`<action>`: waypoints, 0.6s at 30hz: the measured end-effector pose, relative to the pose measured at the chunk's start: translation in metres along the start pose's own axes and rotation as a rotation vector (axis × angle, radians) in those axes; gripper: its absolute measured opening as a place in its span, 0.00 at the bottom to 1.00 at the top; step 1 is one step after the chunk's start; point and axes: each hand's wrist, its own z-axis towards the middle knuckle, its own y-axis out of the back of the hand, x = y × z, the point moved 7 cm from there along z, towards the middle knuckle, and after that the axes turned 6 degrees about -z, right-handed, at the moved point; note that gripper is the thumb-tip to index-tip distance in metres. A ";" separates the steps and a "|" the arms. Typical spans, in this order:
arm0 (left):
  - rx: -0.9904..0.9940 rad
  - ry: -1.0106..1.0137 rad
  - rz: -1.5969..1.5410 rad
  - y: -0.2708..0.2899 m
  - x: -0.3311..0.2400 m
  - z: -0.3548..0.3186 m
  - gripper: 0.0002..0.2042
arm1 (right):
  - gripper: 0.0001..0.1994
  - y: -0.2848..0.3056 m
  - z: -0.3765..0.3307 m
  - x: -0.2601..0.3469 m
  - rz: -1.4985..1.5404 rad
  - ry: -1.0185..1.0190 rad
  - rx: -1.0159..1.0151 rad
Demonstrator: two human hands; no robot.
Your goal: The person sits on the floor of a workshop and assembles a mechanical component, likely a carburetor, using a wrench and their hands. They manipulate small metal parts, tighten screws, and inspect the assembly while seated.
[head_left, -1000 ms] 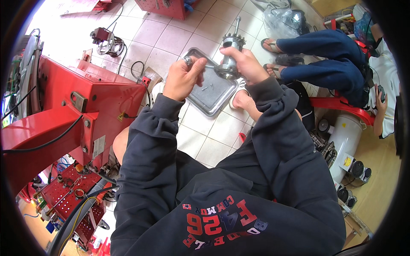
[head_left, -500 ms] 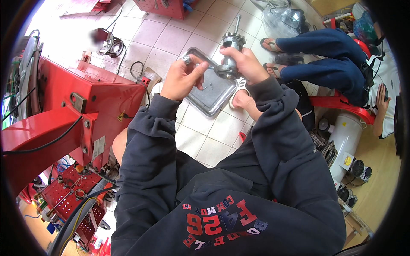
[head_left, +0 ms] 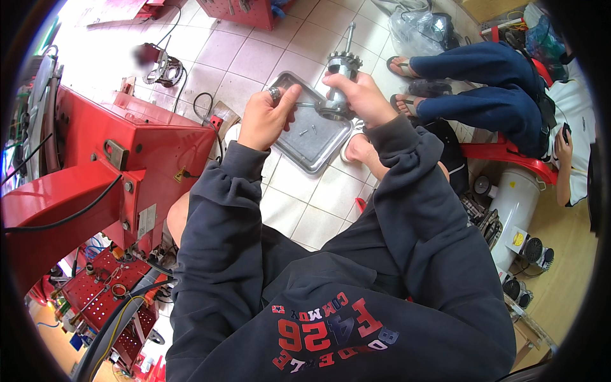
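My right hand [head_left: 366,99] is wrapped round a metal shaft with a toothed gear [head_left: 340,89], held tilted over the tray. A long thin spindle sticks up from its gear end. Pinched in my left hand [head_left: 270,114] is a thin metal rod [head_left: 308,104], whose far end meets the lower, ring-shaped end of the shaft. A silvery round piece [head_left: 275,94] shows at the left fingers; I cannot tell whether it is a ring or part of the rod. Below both hands lies a grey metal tray [head_left: 310,167] with several small screws [head_left: 305,132] in it.
A big red machine [head_left: 153,146] stands close on my left, with a red perforated tool cart [head_left: 102,286] behind it. To the right a person in blue trousers [head_left: 471,108] sits on a red chair [head_left: 503,156]. A white cylinder [head_left: 512,204] and a chain part [head_left: 167,69] lie farther out.
My left hand has drawn slightly left and up, so more of the rod shows. The geared shaft has shifted a little left. The seated person's hand has turned.
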 end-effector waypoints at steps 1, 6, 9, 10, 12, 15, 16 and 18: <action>-0.006 0.013 -0.020 0.000 0.000 0.000 0.18 | 0.17 -0.001 0.000 0.000 0.008 0.001 0.005; 0.017 -0.158 -0.248 -0.007 -0.012 0.000 0.17 | 0.15 0.001 0.002 -0.004 0.078 -0.004 0.009; 0.051 -0.189 -0.183 -0.007 -0.015 -0.006 0.09 | 0.11 0.004 0.008 -0.002 0.064 0.113 -0.013; 0.070 -0.269 -0.174 -0.006 -0.021 -0.011 0.09 | 0.11 0.000 0.009 0.001 0.137 0.127 -0.024; 0.068 -0.249 -0.185 -0.008 -0.021 -0.006 0.07 | 0.11 0.004 0.008 0.003 0.142 0.105 0.001; 0.056 -0.169 -0.068 -0.009 -0.015 0.002 0.11 | 0.10 0.009 0.003 0.003 0.150 0.067 0.008; 0.026 -0.150 -0.070 -0.008 -0.011 0.001 0.15 | 0.10 0.004 0.000 0.009 0.176 0.097 -0.002; -0.012 -0.175 -0.106 -0.013 -0.013 0.002 0.14 | 0.09 0.008 0.003 0.005 0.179 0.106 -0.007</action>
